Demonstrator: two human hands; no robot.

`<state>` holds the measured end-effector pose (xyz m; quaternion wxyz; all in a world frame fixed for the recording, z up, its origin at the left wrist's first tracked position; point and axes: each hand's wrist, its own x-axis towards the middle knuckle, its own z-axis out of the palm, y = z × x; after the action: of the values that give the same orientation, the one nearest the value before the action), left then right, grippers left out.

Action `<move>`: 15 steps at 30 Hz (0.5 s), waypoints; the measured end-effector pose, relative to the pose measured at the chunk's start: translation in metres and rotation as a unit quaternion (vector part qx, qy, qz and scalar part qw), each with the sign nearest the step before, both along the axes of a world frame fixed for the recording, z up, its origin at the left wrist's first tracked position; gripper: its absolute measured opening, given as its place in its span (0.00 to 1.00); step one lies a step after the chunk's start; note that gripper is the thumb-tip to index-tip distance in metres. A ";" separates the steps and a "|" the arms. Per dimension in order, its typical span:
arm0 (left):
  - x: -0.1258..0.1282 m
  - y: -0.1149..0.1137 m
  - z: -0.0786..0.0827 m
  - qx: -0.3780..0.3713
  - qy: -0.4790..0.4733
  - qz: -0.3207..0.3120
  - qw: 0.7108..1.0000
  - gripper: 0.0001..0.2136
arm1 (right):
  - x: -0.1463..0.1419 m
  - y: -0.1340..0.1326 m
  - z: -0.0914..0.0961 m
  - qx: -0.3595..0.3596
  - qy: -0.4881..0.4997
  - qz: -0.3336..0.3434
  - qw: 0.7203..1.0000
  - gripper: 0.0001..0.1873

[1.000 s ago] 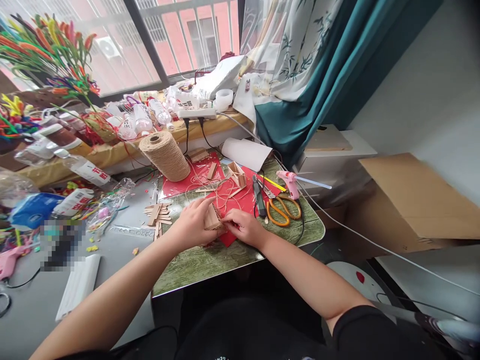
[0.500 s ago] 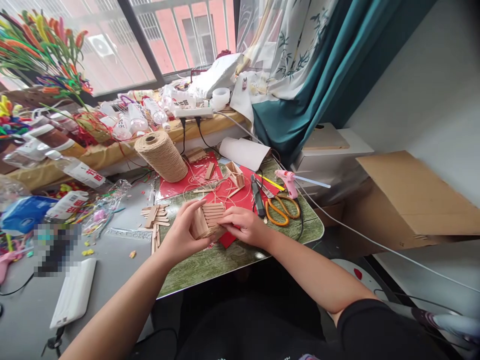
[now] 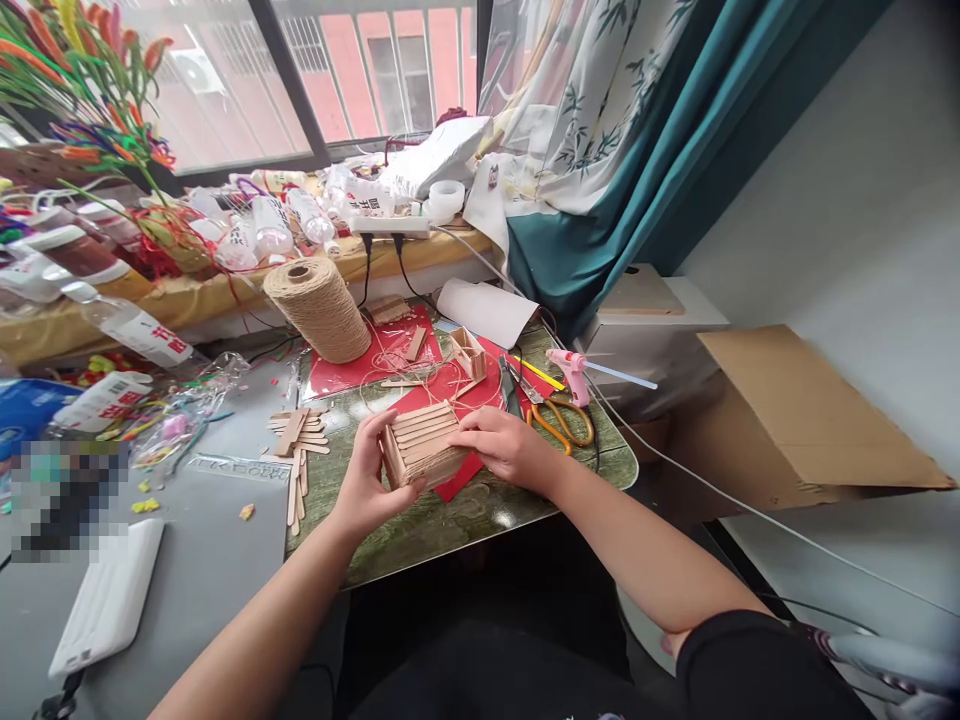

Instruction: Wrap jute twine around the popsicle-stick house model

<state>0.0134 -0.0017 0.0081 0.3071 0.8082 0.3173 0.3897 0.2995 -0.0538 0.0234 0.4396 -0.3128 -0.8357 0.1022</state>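
Observation:
A small house built of wooden craft sticks is held between both hands just above the green table mat. My left hand grips its left end, fingers curled round it. My right hand holds its right end with fingers pressed on the slatted roof. Red paper lies under and behind the house. Loose craft sticks lie just left of my left hand.
A jute twine spool, a second small stick frame, orange-handled scissors and a pink glue gun lie behind my hands. Bottles and pipe-cleaner flowers crowd the window sill. A cardboard sheet sits right. A white case lies left.
The stick house has been lifted off the mat and turned so its slatted roof faces up. Both hands have kept hold of it and shifted slightly left.

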 end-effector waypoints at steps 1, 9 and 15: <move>-0.002 0.000 -0.005 -0.010 -0.011 -0.004 1.000 0.46 | -0.001 0.000 -0.001 0.001 -0.003 0.004 1.000 0.23; -0.030 -0.001 -0.020 -0.076 -0.049 -0.031 0.995 0.40 | -0.012 0.001 -0.011 -0.025 0.002 0.013 1.000 0.24; -0.043 -0.006 -0.014 -0.080 -0.013 -0.029 0.996 0.35 | -0.024 0.001 -0.009 -0.067 0.049 0.024 0.996 0.18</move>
<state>-0.0292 -0.0081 -0.0063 0.3857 0.7848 0.3200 0.3645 0.2754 -0.0524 0.0140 0.4554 -0.3164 -0.8117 0.1833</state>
